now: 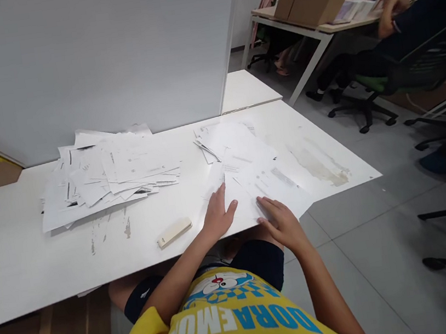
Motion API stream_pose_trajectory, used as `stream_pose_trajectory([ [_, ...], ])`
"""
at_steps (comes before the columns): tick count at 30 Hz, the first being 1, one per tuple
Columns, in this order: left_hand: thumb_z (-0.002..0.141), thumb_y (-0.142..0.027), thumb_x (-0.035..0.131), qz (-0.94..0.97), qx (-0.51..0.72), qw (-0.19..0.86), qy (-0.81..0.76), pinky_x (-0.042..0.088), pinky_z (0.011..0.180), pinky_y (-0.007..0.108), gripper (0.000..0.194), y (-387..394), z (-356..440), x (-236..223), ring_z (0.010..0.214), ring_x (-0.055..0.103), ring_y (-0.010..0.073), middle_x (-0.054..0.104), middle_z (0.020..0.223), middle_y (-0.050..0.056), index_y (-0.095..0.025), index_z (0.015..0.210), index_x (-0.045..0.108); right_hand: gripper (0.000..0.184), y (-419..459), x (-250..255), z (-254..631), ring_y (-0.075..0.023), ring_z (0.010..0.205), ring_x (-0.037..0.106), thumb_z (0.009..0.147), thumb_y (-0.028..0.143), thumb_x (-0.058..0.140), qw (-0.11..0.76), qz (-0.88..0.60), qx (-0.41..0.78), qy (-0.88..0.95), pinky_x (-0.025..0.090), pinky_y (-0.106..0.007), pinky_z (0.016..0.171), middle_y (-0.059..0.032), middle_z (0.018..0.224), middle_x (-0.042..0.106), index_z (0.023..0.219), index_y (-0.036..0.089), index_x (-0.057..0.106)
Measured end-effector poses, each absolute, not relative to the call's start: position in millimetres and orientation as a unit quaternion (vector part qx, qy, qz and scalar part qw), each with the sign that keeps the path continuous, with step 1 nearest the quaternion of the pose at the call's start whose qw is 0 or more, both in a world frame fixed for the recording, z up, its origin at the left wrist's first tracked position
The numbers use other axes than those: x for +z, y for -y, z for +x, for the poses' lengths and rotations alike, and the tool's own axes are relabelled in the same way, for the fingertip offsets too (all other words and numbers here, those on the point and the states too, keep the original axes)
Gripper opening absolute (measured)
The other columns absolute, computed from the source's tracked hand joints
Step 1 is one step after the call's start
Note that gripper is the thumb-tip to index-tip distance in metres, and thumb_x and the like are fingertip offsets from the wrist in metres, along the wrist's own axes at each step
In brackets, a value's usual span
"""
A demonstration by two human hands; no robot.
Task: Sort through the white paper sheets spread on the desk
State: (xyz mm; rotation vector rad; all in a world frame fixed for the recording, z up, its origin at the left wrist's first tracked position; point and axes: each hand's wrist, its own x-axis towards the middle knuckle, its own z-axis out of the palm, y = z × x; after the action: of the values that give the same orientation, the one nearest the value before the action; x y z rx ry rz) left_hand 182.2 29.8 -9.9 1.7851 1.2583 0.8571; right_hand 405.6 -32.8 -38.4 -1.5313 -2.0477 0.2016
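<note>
Your yellow shirt (228, 321) is nearest. Left hand (218, 213) and right hand (284, 223) are released, fingers lying on loose sheets (240, 145) upon the white surface (14, 251). You seem to be aligning them; shifting overlapped paper calls for light, even pressure.

matt paper (134, 160); smooth, slightly glossy tabletop (14, 246)

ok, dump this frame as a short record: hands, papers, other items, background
left hand: the left hand is open, at the left edge of the printed sheets
right hand: the right hand is open, fingers on their near side
messy pile: paper pile, further left, by the grey panel
small item: cream stapler-like object, left of the left hand
surface: white table
background: seated person, cardboard boxes
</note>
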Motion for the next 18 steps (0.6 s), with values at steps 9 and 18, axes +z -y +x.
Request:
stream_pose_trajectory([
  [9, 0.091, -0.04, 0.056, 0.646, 0.389, 0.508, -0.415, 0.029, 0.12, 0.045, 0.075, -23, 178, -11, 0.15, 0.027, 0.0238, 0.023, 0.164, 0.009, -0.03, 0.155, 0.018, 0.059, 38, -35, 355, -0.0261, 0.144, 0.04, 0.1, 0.038, 0.043, 0.246, -0.527, 0.102, 0.807, 0.035, -0.052, 0.117, -0.0127, 0.153, 0.046, 0.154, 0.019, 0.03],
  [18, 0.088, -0.028, 0.06, 0.526, 0.415, 0.577, -0.467, 0.043, 0.11, 0.046, 0.071, -33, 179, -16, 0.128, 0.057, 0.0243, 0.055, 0.144, 0.014, -0.024, 0.152, 0.028, 0.051, 43, -24, 347, -0.0242, 0.139, 0.047, 0.099, 0.029, 0.04, 0.281, -0.473, 0.156, 0.82, 0.038, -0.052, 0.116, -0.0091, 0.145, 0.055, 0.15, 0.023, 0.041],
])
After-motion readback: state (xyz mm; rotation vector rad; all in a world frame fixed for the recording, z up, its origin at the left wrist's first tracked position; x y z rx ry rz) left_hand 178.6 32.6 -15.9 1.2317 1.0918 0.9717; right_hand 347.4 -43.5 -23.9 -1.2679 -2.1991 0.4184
